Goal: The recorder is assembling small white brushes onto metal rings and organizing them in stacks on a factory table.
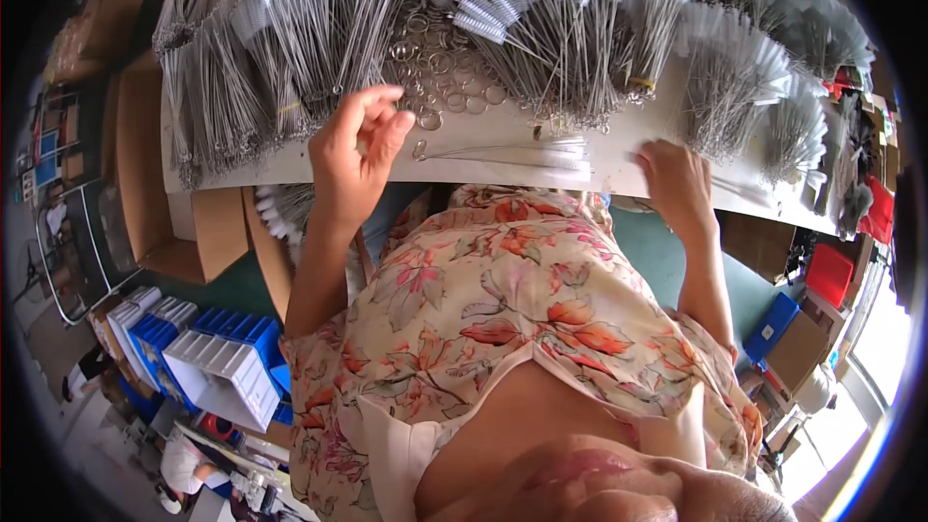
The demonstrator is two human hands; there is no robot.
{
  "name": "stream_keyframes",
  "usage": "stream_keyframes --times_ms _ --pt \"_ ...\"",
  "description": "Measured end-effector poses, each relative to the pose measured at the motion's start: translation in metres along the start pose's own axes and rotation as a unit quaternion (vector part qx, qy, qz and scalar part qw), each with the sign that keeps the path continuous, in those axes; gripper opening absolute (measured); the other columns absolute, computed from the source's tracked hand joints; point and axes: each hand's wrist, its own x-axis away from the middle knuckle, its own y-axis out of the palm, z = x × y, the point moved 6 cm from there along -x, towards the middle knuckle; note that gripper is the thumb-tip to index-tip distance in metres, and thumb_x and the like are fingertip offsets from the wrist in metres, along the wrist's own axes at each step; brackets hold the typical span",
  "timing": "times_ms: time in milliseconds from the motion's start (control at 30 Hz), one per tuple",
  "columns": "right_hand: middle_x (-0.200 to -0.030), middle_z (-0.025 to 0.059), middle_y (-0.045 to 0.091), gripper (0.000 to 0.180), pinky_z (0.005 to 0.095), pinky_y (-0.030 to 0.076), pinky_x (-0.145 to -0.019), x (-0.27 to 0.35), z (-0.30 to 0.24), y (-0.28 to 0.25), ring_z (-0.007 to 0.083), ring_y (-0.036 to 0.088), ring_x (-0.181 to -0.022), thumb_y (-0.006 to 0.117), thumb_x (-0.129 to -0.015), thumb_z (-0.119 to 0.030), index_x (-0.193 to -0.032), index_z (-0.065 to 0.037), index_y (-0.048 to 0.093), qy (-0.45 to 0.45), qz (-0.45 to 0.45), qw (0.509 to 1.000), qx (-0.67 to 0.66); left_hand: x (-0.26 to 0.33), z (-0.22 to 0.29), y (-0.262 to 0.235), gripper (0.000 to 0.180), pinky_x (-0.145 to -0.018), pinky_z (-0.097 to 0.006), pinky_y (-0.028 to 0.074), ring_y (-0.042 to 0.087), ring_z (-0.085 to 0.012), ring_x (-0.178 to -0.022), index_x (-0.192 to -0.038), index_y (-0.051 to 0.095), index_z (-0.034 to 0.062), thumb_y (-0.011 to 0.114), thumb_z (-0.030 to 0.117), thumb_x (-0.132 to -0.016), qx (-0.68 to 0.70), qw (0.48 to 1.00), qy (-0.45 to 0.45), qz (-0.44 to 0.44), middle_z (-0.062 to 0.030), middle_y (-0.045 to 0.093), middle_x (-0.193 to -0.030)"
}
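My left hand (356,150) is raised at the table's near edge, beside a scatter of metal split rings (432,87). Its thumb and index finger stand apart, and nothing shows between them. My right hand (679,186) is over the near edge further right, fingers bent toward the tabletop and their tips slightly blurred; I see nothing held in it. Between my hands, a few thin wire-handled brushes (512,155) lie flat, their white bristles to the right and their loop ends to the left, near a ring (420,150).
Bundles of wire brushes with white bristles (570,39) crowd the far side of the white table (619,140). An open cardboard box (208,242) stands to the left, with blue and white plastic bins (227,367) below it. Red and blue containers (828,275) are at the right.
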Motion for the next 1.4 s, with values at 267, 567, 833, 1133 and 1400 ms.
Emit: stream_keyframes --times_ms 267,567,833,1133,1400 --pt "-0.081 0.0089 0.064 0.01 0.0303 0.049 -0.059 -0.006 -0.073 0.02 0.0189 0.062 -0.066 0.059 -0.079 -0.002 -0.087 -0.003 0.065 -0.153 0.007 0.884 -0.442 0.052 -0.047 0.031 0.012 -0.055 -0.026 0.047 0.06 -0.0128 -0.061 -0.081 0.054 0.0011 0.061 0.011 -0.083 -0.212 0.975 -0.039 -0.052 -0.0076 0.061 -0.073" --pt "-0.086 0.0103 0.062 0.009 0.0302 0.047 -0.064 -0.042 -0.16 0.002 0.0201 0.06 -0.071 0.063 -0.079 -0.007 -0.085 -0.001 0.064 -0.315 0.013 0.848 -0.426 0.004 0.01 -0.006 0.007 -0.067 -0.023 0.054 0.06 -0.0095 -0.081 -0.087 0.062 -0.0019 0.057 -0.002 -0.083 0.178 0.979 -0.062 -0.08 -0.0109 0.061 -0.099" --pt "-0.077 0.0024 0.061 0.019 0.0232 0.043 -0.058 -0.039 -0.145 -0.004 0.0069 0.05 -0.066 0.06 -0.087 -0.017 -0.089 0.001 0.063 -0.191 -0.192 0.731 -0.627 -0.017 0.042 -0.007 0.019 -0.071 -0.024 0.054 0.061 -0.0128 -0.082 -0.092 0.065 0.0001 0.057 -0.008 -0.077 0.202 0.962 0.007 -0.182 -0.0116 0.059 -0.1" --pt "-0.076 0.0 0.057 0.018 0.0192 0.038 -0.052 -0.033 -0.139 -0.027 0.0045 0.046 -0.061 0.059 -0.088 -0.02 -0.089 -0.003 0.065 -0.202 -0.147 0.625 -0.74 -0.02 0.079 -0.005 0.022 -0.069 -0.025 0.055 0.064 -0.0169 -0.082 -0.096 0.063 -0.0028 0.062 -0.006 -0.074 0.191 0.978 0.071 -0.037 -0.0132 0.061 -0.096" --pt "-0.068 -0.0031 0.055 0.016 0.0173 0.035 -0.047 -0.028 -0.151 -0.075 0.0014 0.044 -0.055 0.065 -0.083 -0.018 -0.089 -0.003 0.064 -0.18 -0.034 0.621 -0.762 -0.026 0.11 -0.023 0.026 -0.064 -0.025 0.055 0.065 -0.0175 -0.075 -0.096 0.063 -0.0042 0.064 -0.007 -0.07 0.03 0.97 0.233 0.056 -0.0146 0.065 -0.091"
